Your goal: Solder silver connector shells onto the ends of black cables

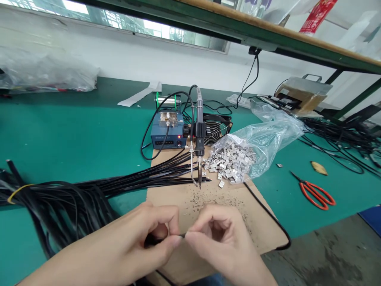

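Note:
Close to the near side of a brown cardboard sheet (169,206), my left hand (143,234) pinches a thin black cable (182,235) between thumb and forefinger. My right hand (218,234) is pinched on the same cable's end, its fingertips nearly meeting those of the left. The fingers cover most of the tip. Just beyond both hands a soldering iron (199,123) hangs tip down in a stand, with a thin bent metal tube (192,167) beside it. Small metal USB plugs (230,161) spill from a clear plastic bag (276,131) to its right.
Black cables (74,194) tied with a yellow band lie at left, their ends reaching the cardboard. Behind stand a blue soldering station (168,137), a solder spool (167,100) and a round fan (212,133). Red-handled scissors (317,194) lie at right. A shelf (268,31) runs overhead.

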`<state>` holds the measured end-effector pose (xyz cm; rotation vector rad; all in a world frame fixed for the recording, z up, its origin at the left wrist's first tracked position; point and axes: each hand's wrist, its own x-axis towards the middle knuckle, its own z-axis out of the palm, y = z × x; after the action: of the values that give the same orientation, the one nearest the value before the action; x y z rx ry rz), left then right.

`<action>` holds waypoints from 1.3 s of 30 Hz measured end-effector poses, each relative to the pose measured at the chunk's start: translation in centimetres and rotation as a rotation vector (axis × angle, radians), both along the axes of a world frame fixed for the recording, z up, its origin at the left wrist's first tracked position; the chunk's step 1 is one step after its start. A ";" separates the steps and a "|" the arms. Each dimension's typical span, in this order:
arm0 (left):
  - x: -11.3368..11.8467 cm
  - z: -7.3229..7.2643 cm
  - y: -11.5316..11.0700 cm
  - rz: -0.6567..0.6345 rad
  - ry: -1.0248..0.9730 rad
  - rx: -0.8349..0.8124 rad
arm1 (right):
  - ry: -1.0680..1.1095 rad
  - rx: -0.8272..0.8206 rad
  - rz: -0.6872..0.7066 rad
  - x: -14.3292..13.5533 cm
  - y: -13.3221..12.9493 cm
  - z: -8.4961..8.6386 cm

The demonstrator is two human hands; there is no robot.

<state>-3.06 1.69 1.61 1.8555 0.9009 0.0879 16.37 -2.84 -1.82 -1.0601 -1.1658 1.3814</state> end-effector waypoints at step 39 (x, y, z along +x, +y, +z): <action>0.4 -0.5 0.4 0.148 -0.111 -0.252 | 0.233 -0.012 -0.311 2.0 0.1 -2.9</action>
<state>-2.61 2.11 1.14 1.5353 0.9266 0.1598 18.40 -2.75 -4.71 -1.0103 -0.7863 1.2286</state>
